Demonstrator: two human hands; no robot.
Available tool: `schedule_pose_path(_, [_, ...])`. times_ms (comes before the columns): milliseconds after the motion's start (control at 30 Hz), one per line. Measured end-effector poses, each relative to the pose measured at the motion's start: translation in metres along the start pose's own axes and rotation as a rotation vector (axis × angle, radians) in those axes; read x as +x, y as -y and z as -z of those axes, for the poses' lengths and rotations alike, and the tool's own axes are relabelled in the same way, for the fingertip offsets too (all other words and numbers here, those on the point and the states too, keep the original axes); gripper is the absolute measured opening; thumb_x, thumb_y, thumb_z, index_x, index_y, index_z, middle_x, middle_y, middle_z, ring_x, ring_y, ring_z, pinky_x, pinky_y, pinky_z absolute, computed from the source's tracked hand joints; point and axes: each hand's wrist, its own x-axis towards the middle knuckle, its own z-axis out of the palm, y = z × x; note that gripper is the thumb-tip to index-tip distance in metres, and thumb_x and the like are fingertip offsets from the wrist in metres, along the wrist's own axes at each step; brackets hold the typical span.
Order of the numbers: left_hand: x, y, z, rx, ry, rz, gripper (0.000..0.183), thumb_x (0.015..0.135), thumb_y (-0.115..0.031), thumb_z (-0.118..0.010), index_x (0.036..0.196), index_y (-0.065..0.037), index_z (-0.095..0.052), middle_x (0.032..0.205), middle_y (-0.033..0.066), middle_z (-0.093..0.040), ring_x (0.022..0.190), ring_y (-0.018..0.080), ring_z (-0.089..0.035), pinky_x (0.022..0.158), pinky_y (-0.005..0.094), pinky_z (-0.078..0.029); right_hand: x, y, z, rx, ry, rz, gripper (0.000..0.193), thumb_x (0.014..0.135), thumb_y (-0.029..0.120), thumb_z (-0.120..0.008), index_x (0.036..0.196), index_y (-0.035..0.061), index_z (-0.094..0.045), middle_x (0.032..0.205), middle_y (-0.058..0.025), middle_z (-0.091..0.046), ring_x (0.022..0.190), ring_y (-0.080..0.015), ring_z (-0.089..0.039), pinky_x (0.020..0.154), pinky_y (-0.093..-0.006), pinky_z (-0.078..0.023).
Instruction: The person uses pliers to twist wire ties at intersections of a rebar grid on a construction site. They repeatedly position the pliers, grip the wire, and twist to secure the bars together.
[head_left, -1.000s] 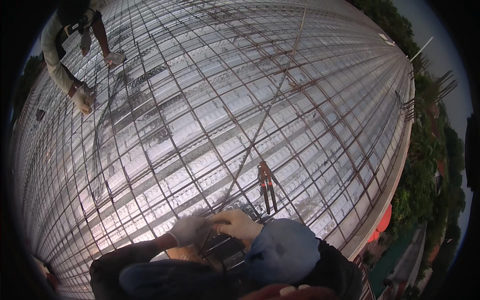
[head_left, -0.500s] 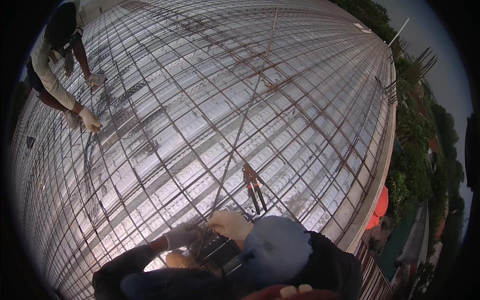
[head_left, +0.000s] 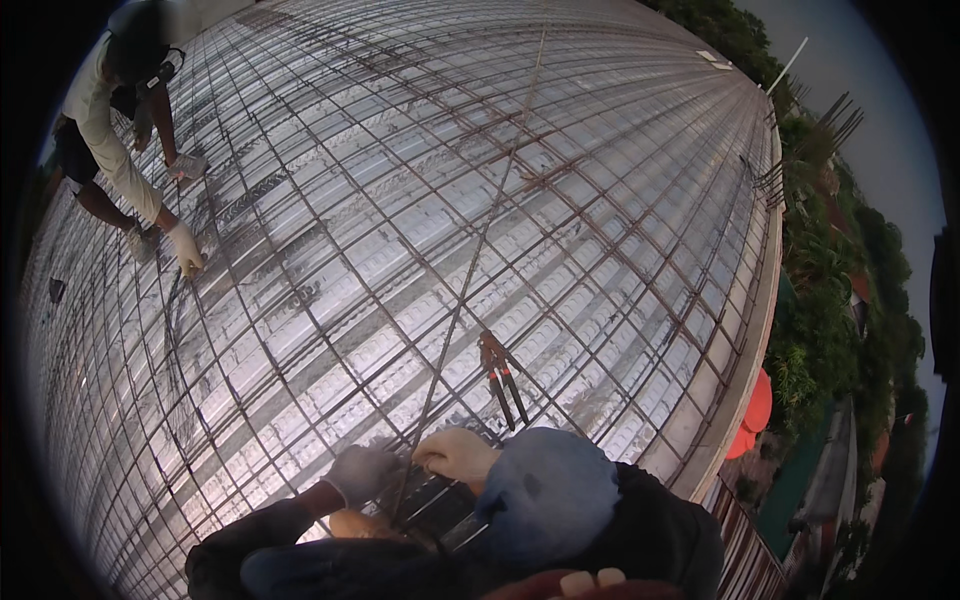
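Note:
My left hand (head_left: 361, 475), in a grey glove, is closed at the rebar mesh just in front of my legs. Close to its right is my right hand (head_left: 458, 455) in a cream glove, fingers pinched at a long diagonal rebar (head_left: 440, 366) that passes between the two hands. Whatever either hand grips is too small or hidden to make out. A pair of nippers (head_left: 502, 382) with a rusty head and dark handles with red bands lies on the mesh beyond my right hand, untouched.
Crossed rebars (head_left: 345, 262) cover the ribbed metal decking (head_left: 300, 405) all around. At the far left a co-worker (head_left: 115, 120) bends down, one gloved hand (head_left: 186, 250) at the bars. The deck's edge (head_left: 735, 420) runs along the right, with trees (head_left: 800, 360) and a red object (head_left: 752, 415) beyond.
Both my hands stay close together at the bars, the left drawn slightly away from the right. The co-worker leans lower, gloved hand now down at the mesh. The view has shifted slightly.

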Motion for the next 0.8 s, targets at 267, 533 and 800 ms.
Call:
schedule_pose_path(267, [0.007, -0.007, -0.005, 0.408, -0.24, -0.139, 0.018, 0.101, -0.033, -0.072, 0.104, -0.016, -0.078, 0.098, 0.0102, -0.076, 0.076, 0.0302, -0.077, 0.068, 0.0471, -0.056, -0.001, 0.01, 0.014, 0.204, 0.004, -0.088, 0.025, 0.097, 0.01, -0.072, 0.118, 0.0, -0.082, 0.102, -0.0169, -0.084, 0.098, -0.0303, -0.081, 0.088, -0.0423, -0.062])
schedule_pose_path(533, [-0.005, 0.005, -0.005, 0.203, -0.083, -0.063, 0.023, 0.097, -0.028, -0.079, 0.112, -0.011, -0.076, 0.082, 0.0168, -0.075, 0.078, 0.0399, -0.077, 0.073, 0.0535, -0.06, 0.006, 0.018, 0.004, 0.092, -0.001, -0.078, 0.026, 0.096, 0.014, -0.074, 0.116, 0.0018, -0.084, 0.105, -0.0158, -0.086, 0.101, -0.0305, -0.082, 0.092, -0.0414, -0.062])
schedule_pose_path(800, [-0.035, 0.038, -0.013, -0.302, -0.258, 0.242, 0.036, 0.104, -0.037, -0.073, 0.127, -0.008, -0.069, 0.113, 0.0178, -0.08, 0.108, 0.0393, -0.078, 0.096, 0.0523, -0.059, -0.014, -0.005, 0.038, 0.041, -0.149, -0.196, 0.026, 0.097, 0.013, -0.077, 0.121, 0.0023, -0.082, 0.109, -0.0153, -0.084, 0.102, -0.0313, -0.081, 0.091, -0.0419, -0.062])
